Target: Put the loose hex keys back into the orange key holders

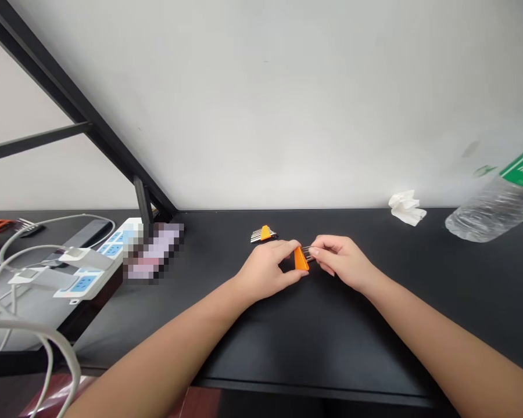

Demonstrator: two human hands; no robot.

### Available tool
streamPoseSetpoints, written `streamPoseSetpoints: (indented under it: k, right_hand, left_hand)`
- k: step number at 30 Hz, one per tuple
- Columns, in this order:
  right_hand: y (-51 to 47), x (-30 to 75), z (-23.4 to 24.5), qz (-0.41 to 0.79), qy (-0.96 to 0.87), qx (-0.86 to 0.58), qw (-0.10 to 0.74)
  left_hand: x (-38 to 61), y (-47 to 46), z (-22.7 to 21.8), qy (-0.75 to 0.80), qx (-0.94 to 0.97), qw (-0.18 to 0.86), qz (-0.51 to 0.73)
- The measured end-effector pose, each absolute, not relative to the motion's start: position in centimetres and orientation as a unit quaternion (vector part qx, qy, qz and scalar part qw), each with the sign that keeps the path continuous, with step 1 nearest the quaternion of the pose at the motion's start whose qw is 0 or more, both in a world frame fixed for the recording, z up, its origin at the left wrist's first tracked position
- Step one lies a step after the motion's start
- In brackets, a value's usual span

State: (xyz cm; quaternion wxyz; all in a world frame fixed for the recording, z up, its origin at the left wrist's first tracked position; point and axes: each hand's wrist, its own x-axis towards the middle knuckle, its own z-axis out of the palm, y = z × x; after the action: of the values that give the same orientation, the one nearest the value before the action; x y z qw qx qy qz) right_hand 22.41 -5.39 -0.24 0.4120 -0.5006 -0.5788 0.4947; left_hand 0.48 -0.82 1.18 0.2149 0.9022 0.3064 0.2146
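Observation:
Between its thumb and fingers, my left hand (272, 267) grips an orange hex key holder (300, 259) by its two ends. Thin dark metal hex keys (307, 251) stick out of the holder's right side. My right hand (340, 258) pinches at those keys, its fingertips closed around them; how many it holds cannot be made out. Just behind my left hand lies a second orange holder (265, 233) on the black table, with a row of silvery keys (256, 235) fanned to its left.
A crumpled white tissue (407, 207) and a clear plastic bottle (497, 206) with a green label are at the back right. To the left are a white power strip (98, 261) with plugs and looping cables, a blurred-out item (157, 252) and a black metal frame (70, 98).

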Motion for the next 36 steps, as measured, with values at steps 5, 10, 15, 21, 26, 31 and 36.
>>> streamPoseSetpoints:
  k: [5,10,15,21,26,31,36]
  right_hand:
    - [-4.6,23.0,-1.1,0.446,-0.573,-0.546,0.418]
    - [-4.2,22.7,-1.3,0.406,-0.583,-0.574,0.406]
    - [-4.4,22.5,-0.9,0.314,-0.657,-0.545,0.415]
    - [-4.6,22.8,-1.2,0.381,-0.581,-0.523,0.494]
    - [-3.4,25.7,-1.7,0.348,-0.552,-0.604,0.458]
    - [-2.0,27.8,-2.2,0.257,-0.612,-0.695,0.276]
    - [-1.5,27.8,-2.2,0.188,-0.676,-0.691,0.171]
  left_hand:
    - [0.5,-0.5,0.8,0.354,0.904,0.142,0.192]
    - [0.8,-0.7,0.6,0.383,0.898,0.117,0.181]
    - [0.8,-0.8,0.7,0.385,0.898,0.112,0.18]
    - [0.7,-0.8,0.9,0.39,0.901,0.117,0.151]
    - [0.3,-0.2,0.8,0.417,0.889,0.127,0.141]
    - [0.2,0.0,0.7,0.417,0.885,0.142,0.148]
    - [0.2,-0.2,0.8,0.422,0.878,0.152,0.164]
